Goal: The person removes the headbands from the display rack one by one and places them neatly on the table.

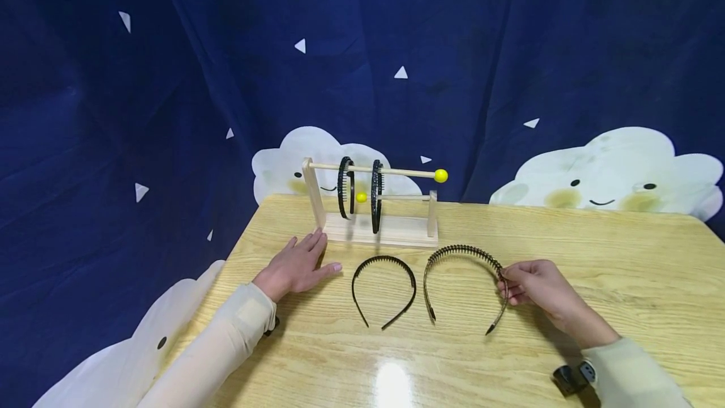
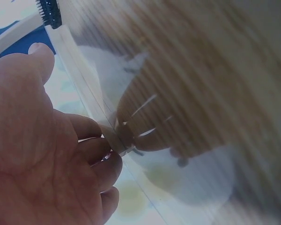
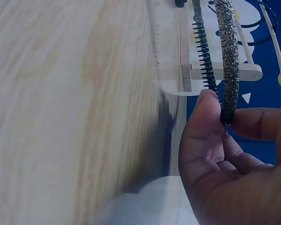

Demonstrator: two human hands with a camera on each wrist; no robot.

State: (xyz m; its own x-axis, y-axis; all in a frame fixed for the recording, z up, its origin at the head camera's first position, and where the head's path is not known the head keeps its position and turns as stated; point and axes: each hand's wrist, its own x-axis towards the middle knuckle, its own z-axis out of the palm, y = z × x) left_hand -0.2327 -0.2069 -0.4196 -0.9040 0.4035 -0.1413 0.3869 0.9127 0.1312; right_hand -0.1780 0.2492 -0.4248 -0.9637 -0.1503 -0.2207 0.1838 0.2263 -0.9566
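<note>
My right hand point(image 1: 535, 288) pinches a bronze toothed headband point(image 1: 461, 249) by the right side of its arch, between thumb and fingers. In the right wrist view a glittery side of that headband point(image 3: 228, 56) runs up from the fingertips. A thinner black toothed headband point(image 1: 384, 258) lies on the table between the two hands. My left hand point(image 1: 297, 266) rests flat by the left end of a wooden stand point(image 1: 404, 232), fingertips touching its base. Two black headbands, a left one point(image 1: 341, 187) and a right one point(image 1: 374, 206), hang on the stand's upper rod.
The stand's upper rod ends in a yellow ball point(image 1: 441, 175) on the right. Its shorter lower rod has another yellow ball point(image 1: 361, 197) pointing left. A glossy wood-grain table point(image 1: 623, 269) lies under everything, with a dark blue cloud-patterned curtain point(image 1: 442, 30) behind.
</note>
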